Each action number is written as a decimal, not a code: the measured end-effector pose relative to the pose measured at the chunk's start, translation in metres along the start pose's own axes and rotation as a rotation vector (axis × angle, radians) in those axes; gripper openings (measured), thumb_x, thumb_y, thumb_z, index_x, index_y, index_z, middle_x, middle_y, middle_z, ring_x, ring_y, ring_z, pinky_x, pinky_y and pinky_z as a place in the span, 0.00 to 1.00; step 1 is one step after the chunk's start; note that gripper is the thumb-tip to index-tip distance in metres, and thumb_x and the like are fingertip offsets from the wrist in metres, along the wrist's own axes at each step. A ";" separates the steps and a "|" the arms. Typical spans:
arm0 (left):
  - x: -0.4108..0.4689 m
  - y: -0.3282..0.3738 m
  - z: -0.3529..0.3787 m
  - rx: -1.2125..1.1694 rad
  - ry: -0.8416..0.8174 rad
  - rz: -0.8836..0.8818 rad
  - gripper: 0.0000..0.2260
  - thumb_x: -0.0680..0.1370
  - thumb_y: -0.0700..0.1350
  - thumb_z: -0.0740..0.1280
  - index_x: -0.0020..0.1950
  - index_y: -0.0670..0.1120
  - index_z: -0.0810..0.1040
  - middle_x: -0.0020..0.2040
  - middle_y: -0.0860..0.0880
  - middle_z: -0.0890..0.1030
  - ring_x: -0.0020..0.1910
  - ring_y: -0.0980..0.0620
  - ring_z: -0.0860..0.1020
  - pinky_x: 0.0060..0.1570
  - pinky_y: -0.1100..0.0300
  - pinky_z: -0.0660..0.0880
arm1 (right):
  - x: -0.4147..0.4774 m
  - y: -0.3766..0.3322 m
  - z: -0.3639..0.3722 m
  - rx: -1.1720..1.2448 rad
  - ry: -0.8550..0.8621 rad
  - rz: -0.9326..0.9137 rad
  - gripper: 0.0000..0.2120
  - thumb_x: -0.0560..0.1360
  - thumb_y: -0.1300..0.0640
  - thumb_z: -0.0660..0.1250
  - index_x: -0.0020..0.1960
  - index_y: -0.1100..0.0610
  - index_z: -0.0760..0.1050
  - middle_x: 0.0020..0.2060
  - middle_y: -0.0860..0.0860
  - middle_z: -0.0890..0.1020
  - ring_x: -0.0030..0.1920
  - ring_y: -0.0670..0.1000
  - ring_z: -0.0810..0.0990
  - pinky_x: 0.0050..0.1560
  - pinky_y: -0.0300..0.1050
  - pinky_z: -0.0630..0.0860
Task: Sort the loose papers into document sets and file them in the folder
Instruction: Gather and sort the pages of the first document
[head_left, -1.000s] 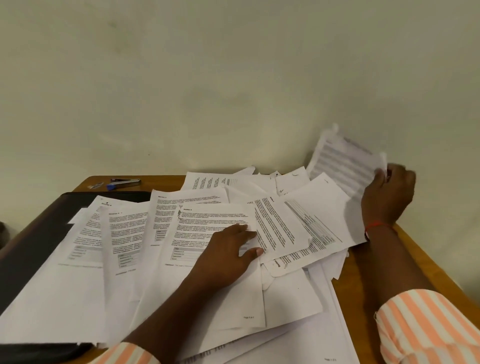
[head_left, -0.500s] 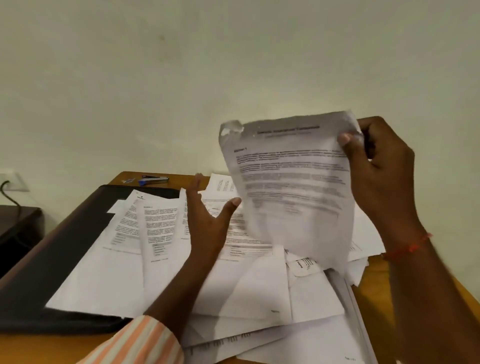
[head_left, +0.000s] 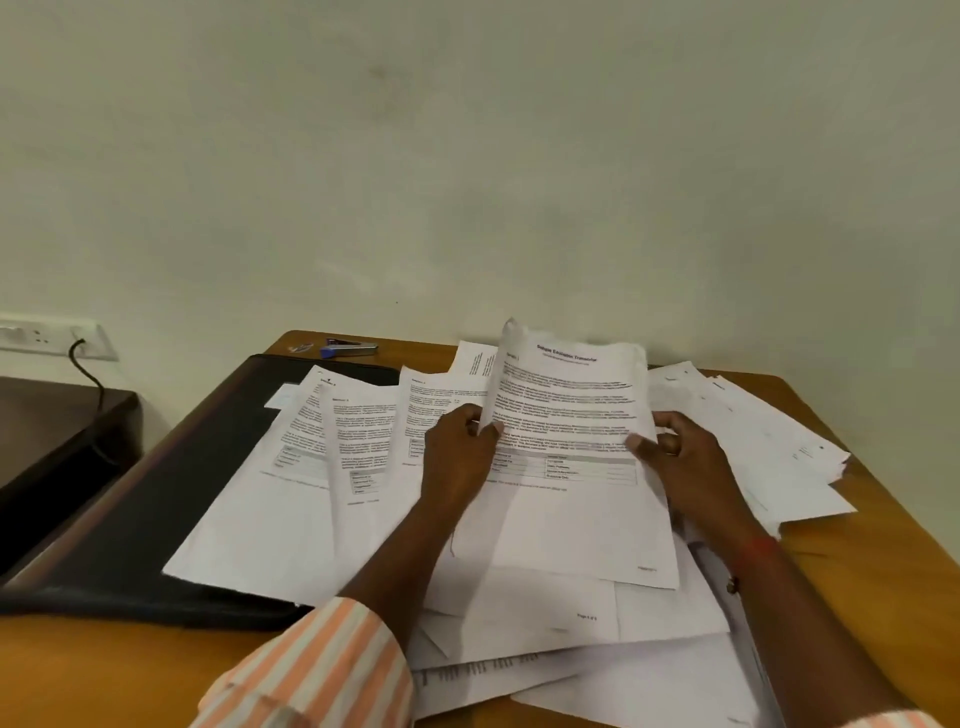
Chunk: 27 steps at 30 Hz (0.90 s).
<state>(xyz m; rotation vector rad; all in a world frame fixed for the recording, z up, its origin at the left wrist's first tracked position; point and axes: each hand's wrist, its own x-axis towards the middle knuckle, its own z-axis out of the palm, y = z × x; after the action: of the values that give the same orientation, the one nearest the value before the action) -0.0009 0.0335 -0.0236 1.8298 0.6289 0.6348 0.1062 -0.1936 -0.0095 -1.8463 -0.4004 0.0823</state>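
Note:
Both hands hold one printed sheet (head_left: 571, 415) with a bold title and a small table, over the middle of the paper pile. My left hand (head_left: 457, 452) pinches its left edge, which curls upward. My right hand (head_left: 680, 457) grips its right edge with the thumb on top. Loose printed papers (head_left: 358, 447) lie fanned out and overlapping across the wooden table (head_left: 841, 551). A black folder (head_left: 171, 499) lies open on the left, with several sheets resting on it.
A blue and silver stapler (head_left: 350, 347) and a small clip (head_left: 301, 347) lie at the table's far edge by the wall. A dark low cabinet (head_left: 57, 431) stands to the left. A wall socket (head_left: 52, 338) has a black cable plugged in.
The sheet, held high in my right hand, has come down over the pile. My left hand has left the papers and taken hold of its left edge.

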 end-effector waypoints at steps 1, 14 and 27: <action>0.001 0.001 -0.003 0.068 0.059 0.005 0.07 0.80 0.51 0.69 0.52 0.49 0.82 0.48 0.53 0.84 0.46 0.55 0.82 0.42 0.62 0.75 | -0.003 0.004 0.003 -0.020 0.015 -0.013 0.10 0.77 0.56 0.73 0.57 0.52 0.78 0.50 0.48 0.86 0.48 0.48 0.85 0.50 0.43 0.80; 0.033 -0.023 -0.052 0.743 0.345 -0.374 0.35 0.76 0.65 0.68 0.77 0.48 0.65 0.82 0.37 0.52 0.81 0.33 0.49 0.75 0.33 0.49 | -0.007 0.022 0.009 -0.227 0.030 -0.100 0.08 0.78 0.58 0.71 0.56 0.55 0.77 0.50 0.46 0.82 0.49 0.49 0.81 0.45 0.33 0.72; 0.023 -0.015 -0.043 0.200 0.278 -0.055 0.14 0.78 0.38 0.70 0.62 0.51 0.82 0.63 0.49 0.82 0.50 0.52 0.82 0.43 0.63 0.73 | -0.007 0.021 0.004 -0.322 0.096 -0.104 0.09 0.79 0.59 0.69 0.59 0.58 0.77 0.51 0.47 0.81 0.50 0.49 0.79 0.51 0.40 0.71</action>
<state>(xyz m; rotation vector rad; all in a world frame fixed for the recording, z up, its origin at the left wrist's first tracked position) -0.0159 0.0821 -0.0215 1.9164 0.9532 0.8219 0.1034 -0.1973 -0.0316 -2.1317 -0.4617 -0.1498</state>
